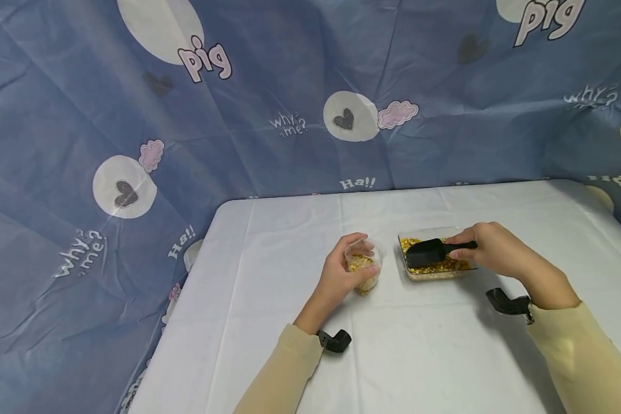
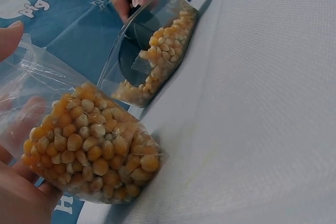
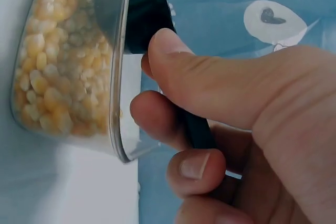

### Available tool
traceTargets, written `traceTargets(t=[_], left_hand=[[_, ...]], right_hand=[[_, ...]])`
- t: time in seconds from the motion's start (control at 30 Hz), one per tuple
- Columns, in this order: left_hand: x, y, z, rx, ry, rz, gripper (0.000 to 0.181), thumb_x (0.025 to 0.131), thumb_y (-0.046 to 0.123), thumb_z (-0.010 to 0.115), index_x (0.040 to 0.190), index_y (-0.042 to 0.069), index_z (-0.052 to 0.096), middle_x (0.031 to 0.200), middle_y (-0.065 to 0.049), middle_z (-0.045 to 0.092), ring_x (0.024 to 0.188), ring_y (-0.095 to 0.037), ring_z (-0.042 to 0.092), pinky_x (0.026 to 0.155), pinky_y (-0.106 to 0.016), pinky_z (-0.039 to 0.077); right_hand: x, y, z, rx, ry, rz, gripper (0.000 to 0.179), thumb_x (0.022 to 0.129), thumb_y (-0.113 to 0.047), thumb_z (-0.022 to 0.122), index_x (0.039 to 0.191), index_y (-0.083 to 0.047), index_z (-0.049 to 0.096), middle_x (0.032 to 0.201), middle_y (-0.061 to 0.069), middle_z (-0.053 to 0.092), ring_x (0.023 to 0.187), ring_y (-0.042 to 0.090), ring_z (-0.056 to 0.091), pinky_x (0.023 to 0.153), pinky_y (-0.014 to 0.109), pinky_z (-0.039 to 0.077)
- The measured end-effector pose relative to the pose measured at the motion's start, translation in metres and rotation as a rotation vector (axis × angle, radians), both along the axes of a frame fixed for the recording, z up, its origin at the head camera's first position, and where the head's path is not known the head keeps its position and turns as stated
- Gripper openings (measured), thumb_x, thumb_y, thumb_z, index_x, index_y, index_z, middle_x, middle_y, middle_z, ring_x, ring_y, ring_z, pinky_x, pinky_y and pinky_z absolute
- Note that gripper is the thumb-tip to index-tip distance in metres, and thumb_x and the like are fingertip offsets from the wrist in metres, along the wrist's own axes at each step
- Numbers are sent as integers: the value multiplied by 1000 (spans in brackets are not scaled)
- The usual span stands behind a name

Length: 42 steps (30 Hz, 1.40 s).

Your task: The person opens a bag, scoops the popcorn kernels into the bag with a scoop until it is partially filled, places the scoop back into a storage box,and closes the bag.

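A clear plastic bag (image 2: 100, 140), its lower part full of yellow corn kernels, stands on the white cloth with its mouth up. My left hand (image 1: 344, 268) holds it around the sides, thumb on one side and fingers on the other. To its right is a clear rectangular container (image 1: 441, 276) with corn kernels (image 3: 58, 77) inside. My right hand (image 1: 499, 251) grips the handle of a black scoop (image 1: 425, 253), whose blade dips into the container over the kernels. How much corn the scoop carries cannot be made out.
A white cloth (image 1: 419, 356) covers the table. Behind and to the left hangs a blue printed curtain (image 1: 269, 69). Black wrist cameras (image 1: 336, 341) are strapped at both cuffs, and the right one (image 1: 507, 302) hangs just above the table.
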<state>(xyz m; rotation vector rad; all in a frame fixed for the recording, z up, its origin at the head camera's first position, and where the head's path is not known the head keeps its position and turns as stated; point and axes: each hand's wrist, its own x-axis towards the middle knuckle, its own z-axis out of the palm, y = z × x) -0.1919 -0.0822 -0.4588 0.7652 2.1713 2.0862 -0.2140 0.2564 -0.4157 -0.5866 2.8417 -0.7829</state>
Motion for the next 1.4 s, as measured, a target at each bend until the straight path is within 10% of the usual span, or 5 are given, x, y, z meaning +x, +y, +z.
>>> traceTargets(t=[0.77,1.0,1.4], left_hand=[[4,-1,5,-5,-21,-20,61,89,1,75,143,7,47,130,-26,58,127,-37,52,109,-47,38],[3,0,8,-3,-12,-30,62,88,-1,75,143,7,47,129,-27,58,126,-39,52,109,-51,38],[4,-1,11,-10,6,-49,64,88,-4,73,144,2,43,128,-31,56,122,-46,52,107,-50,39]], right_hand=[[5,-2,8,138,165,-18,22,90,-24,79,110,-15,78,99,-3,71,81,15,65,62,36,48],[8,-4,14,40,430,-115,10,90,-16,78,99,-18,79,82,-10,64,68,11,57,55,34,42],[13,-34,13,-185,631,-111,19,90,-6,74,100,-22,78,81,-16,64,60,3,54,56,20,44]])
